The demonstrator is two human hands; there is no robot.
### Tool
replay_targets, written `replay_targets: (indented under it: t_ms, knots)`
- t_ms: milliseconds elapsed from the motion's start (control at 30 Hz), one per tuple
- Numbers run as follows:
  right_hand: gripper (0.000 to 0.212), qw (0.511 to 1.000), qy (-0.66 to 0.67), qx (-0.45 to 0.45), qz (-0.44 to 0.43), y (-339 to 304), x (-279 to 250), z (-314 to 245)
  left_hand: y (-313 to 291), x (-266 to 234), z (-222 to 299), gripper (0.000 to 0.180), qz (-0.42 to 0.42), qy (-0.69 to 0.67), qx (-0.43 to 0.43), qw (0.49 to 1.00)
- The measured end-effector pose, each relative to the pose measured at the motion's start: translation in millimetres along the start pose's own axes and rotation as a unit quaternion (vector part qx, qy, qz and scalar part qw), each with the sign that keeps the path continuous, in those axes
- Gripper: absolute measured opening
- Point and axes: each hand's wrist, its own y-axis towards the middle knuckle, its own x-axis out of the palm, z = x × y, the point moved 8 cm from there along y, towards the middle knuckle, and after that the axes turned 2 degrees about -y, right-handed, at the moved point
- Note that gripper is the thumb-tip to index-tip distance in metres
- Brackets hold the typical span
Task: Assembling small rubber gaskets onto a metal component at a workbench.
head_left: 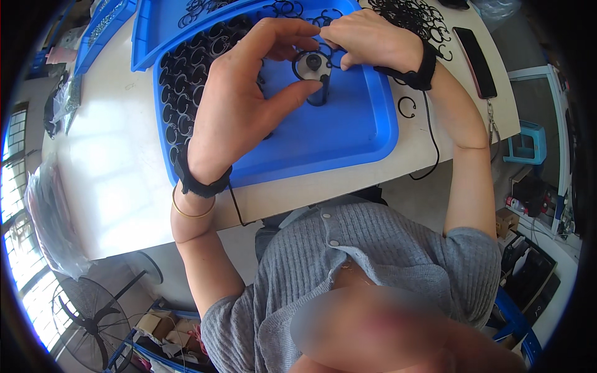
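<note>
A dark cylindrical part (319, 94) with a pale round top and a dark centre stands upright in the blue tray (348, 152). A black ring lies around its top edge. My left hand (233, 112) is curved around this cylinder, its thumb against the near side of the rim and its fingers at the far side. Just right of it, my right hand (379, 43) is closed in a pinch on a black open snap ring (336, 57), partly hidden by the fingers. Both wrists wear black bands with thin cables.
Rows of black ring-topped parts (177, 102) fill the tray's left side. Loose snap rings (413, 18) are heaped at the back right, and a single snap ring (407, 107) lies beside the tray. A phone (475, 62) rests at right. Another blue bin (102, 34) stands far left.
</note>
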Motion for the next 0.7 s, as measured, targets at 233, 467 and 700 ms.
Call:
replay_targets:
  t_ms: [233, 467, 700]
  knots:
    - [0.037, 0.998, 0.023, -0.026, 0.053, -5, -5, -3, -1, 1, 2, 0.057, 0.020, 0.026, 0.000, 0.999]
    - [0.039, 0.984, 0.044, -0.143, 0.098, -22, -5, -3, -1, 1, 3, 0.058, 0.020, 0.043, -0.003, 0.999]
    - [0.040, 0.988, 0.051, -0.133, 0.058, -20, -8, -7, 0, 2, 1, 0.056, 0.008, 0.044, -0.007, 0.999]
